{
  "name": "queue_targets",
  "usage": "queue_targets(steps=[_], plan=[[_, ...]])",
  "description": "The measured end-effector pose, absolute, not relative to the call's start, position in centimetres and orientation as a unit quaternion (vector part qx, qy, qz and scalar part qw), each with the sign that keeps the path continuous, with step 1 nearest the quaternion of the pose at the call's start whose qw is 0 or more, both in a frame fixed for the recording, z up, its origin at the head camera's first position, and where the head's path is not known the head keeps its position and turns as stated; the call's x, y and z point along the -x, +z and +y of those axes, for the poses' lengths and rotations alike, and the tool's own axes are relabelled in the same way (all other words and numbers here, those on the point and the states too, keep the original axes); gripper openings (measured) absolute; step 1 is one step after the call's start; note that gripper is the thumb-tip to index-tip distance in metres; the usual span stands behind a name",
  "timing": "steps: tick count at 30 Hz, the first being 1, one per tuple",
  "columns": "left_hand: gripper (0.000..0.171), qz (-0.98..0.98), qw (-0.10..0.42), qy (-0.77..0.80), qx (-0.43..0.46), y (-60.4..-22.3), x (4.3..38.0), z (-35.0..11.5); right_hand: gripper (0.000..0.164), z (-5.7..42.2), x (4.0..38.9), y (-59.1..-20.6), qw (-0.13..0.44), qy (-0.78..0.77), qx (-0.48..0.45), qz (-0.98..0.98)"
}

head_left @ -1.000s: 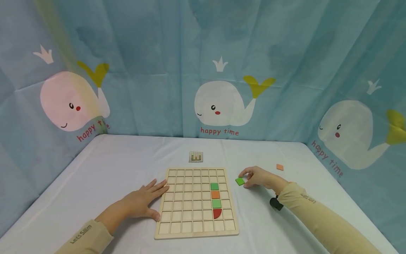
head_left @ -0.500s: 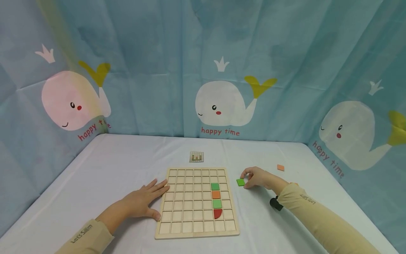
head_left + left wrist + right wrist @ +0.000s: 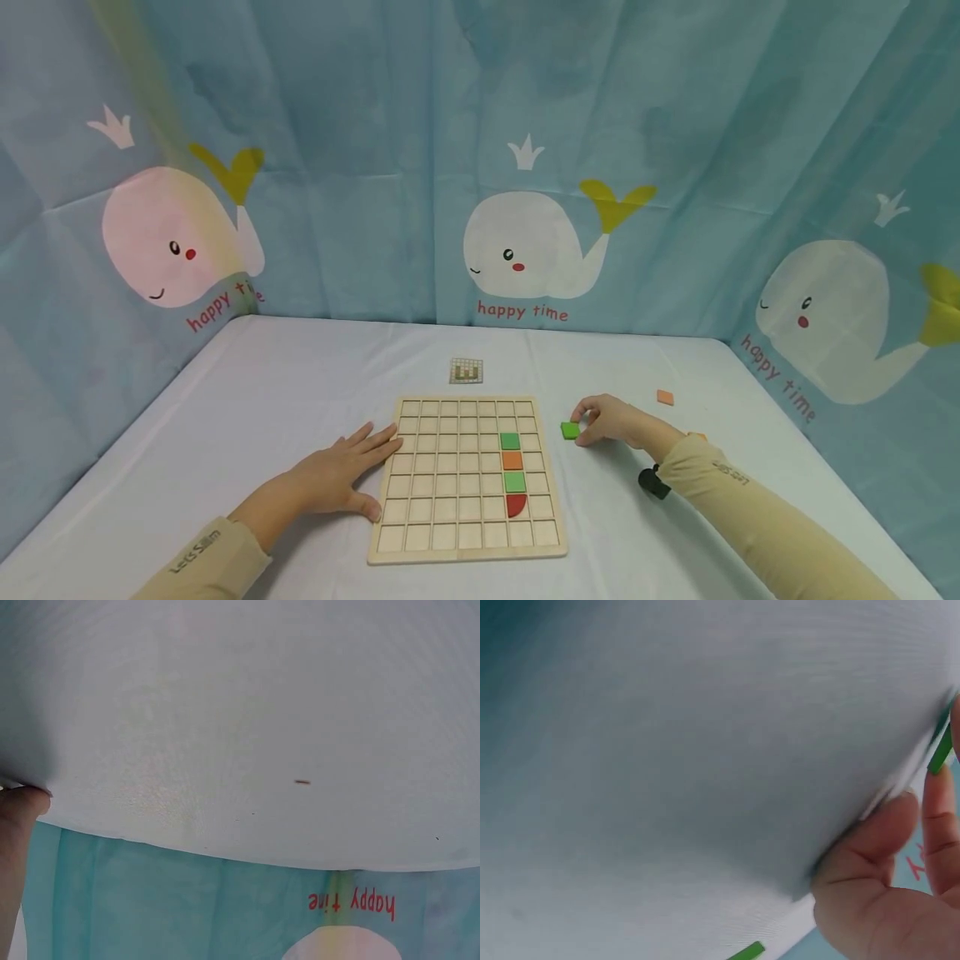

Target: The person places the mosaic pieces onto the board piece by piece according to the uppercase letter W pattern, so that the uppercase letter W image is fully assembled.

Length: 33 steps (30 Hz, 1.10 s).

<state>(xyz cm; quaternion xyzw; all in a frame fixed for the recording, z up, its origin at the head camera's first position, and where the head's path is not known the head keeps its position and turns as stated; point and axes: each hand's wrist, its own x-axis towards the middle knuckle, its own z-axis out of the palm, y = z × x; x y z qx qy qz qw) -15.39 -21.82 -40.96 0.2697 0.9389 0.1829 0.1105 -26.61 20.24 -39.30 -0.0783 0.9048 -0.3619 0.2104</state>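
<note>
A wooden grid board (image 3: pixel 467 556) lies flat on the white table. My left hand (image 3: pixel 339 479) rests at its left edge with fingers spread and fairly straight; the left wrist view shows one digit (image 3: pixel 24 804) of it. Right of the board, my right hand (image 3: pixel 611 419) pinches a bright green square tile (image 3: pixel 570 431) low over the table. The right wrist view shows that tile (image 3: pixel 940 753) edge-on against the fingertips, beside the thumb (image 3: pixel 877 832). One board column holds a green tile (image 3: pixel 510 441), an orange tile (image 3: pixel 512 460), a light green tile (image 3: pixel 514 482) and a red quarter-round tile (image 3: pixel 516 505).
A small pattern card (image 3: pixel 467 372) lies behind the board. An orange tile (image 3: pixel 665 397) sits farther right, and another orange piece (image 3: pixel 698 436) peeks out behind the right sleeve. Another green piece (image 3: pixel 747 951) shows at the bottom of the right wrist view. A whale-print curtain (image 3: pixel 360 208) surrounds the table.
The green tile at my right fingertips has turned from a diamond slant to nearly square with the board. My left hand stays in place on the board's edge.
</note>
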Motion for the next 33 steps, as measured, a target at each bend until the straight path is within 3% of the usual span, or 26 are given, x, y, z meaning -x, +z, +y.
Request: queue_targets(steps=[33], plan=[[0.105, 0.94, 0.116, 0.178, -0.266, -40.9, 15.5, -21.8, 0.034, 19.2, 23.4, -36.2, 0.233, -0.547, 0.12, 0.795]])
